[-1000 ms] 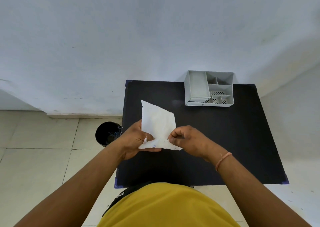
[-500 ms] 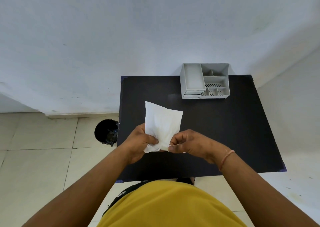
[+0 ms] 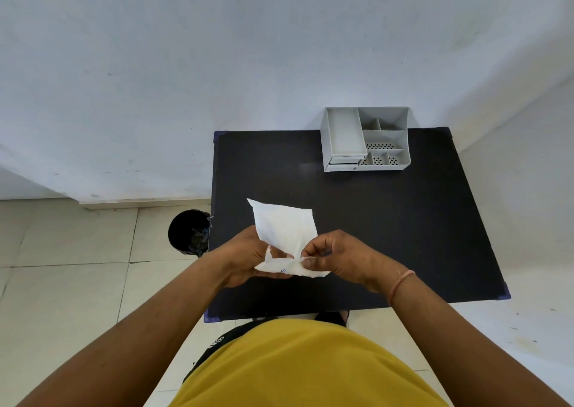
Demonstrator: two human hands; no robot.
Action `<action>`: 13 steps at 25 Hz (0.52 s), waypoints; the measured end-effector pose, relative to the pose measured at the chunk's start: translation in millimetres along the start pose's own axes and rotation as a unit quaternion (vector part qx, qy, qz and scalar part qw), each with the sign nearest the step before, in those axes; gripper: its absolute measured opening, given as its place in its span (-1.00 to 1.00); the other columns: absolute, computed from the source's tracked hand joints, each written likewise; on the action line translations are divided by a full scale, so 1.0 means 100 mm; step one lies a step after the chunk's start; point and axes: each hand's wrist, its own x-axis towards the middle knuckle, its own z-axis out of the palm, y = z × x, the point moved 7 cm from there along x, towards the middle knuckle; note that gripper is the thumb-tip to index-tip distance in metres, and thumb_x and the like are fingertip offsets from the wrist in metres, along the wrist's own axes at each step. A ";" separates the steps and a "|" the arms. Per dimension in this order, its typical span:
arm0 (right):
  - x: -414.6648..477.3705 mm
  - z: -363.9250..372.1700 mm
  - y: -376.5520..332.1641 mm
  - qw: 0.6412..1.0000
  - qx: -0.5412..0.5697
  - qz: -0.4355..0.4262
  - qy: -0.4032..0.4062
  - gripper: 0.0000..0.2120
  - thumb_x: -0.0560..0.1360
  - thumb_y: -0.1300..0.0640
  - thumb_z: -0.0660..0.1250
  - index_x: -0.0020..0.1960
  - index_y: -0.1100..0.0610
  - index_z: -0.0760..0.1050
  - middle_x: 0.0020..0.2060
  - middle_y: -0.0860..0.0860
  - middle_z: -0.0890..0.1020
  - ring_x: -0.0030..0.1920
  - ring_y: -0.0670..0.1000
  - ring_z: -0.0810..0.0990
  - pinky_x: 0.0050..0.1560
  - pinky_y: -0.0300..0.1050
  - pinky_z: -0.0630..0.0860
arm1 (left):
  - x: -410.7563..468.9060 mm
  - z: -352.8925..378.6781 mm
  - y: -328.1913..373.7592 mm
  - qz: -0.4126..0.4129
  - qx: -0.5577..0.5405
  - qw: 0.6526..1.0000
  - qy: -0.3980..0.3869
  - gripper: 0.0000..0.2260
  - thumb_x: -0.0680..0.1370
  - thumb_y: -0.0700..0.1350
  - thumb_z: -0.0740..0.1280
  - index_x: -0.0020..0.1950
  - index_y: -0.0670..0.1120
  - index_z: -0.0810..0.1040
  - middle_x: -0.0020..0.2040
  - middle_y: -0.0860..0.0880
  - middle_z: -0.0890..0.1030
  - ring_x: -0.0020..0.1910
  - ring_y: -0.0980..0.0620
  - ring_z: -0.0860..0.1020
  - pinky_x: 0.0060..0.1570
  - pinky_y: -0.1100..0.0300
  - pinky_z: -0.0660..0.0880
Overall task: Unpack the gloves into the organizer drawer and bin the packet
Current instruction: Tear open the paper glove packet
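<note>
I hold a white paper packet (image 3: pixel 284 229) above the near left part of the black table (image 3: pixel 388 226). My left hand (image 3: pixel 240 259) grips the packet's near left edge from below. My right hand (image 3: pixel 338 257) pinches its near edge, where a torn strip folds toward me. The gloves inside are hidden. A grey desk organizer (image 3: pixel 366 139) stands at the table's far edge, its small drawer at the front left corner closed. A black bin (image 3: pixel 188 232) sits on the floor left of the table.
A pale wall rises right behind the table. Beige floor tiles (image 3: pixel 68 266) lie to the left. My yellow shirt (image 3: pixel 295 366) fills the bottom middle of the view.
The near edge of the packet has been torn further and now folds toward me. The view has shifted, so the table and organizer sit slightly differently in the frame.
</note>
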 end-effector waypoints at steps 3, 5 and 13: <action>-0.02 0.07 0.10 0.998 0.061 0.018 -0.013 -0.88 0.60 0.16 0.45 0.09 0.09 0.74 0.04 -0.02 0.75 0.14 0.01 0.66 0.22 -0.12 0.55 | 0.00 -0.03 0.00 0.023 0.035 0.999 0.008 -0.60 0.55 -0.33 0.50 0.26 0.10 0.65 0.14 -0.07 0.76 0.14 -0.13 0.74 0.13 -0.17 0.70; -0.04 0.10 0.15 0.995 0.097 0.020 -0.022 -0.87 0.60 0.19 0.45 0.09 0.11 0.75 0.00 -0.06 0.74 0.11 -0.01 0.64 0.17 -0.15 0.53 | 0.00 -0.04 0.00 0.032 0.041 0.999 0.002 -0.55 0.52 -0.38 0.50 0.24 0.11 0.65 0.14 -0.07 0.75 0.14 -0.13 0.73 0.12 -0.15 0.71; 0.01 0.13 0.24 0.985 0.167 0.033 -0.038 -0.84 0.60 0.20 0.44 0.14 0.18 0.74 0.13 0.12 0.73 0.31 0.22 0.59 0.48 0.23 0.47 | 0.04 -0.06 0.02 0.050 0.056 0.996 0.038 -0.57 0.53 -0.40 0.48 0.17 0.11 0.60 0.14 -0.04 0.67 0.20 -0.10 0.62 0.14 -0.01 0.66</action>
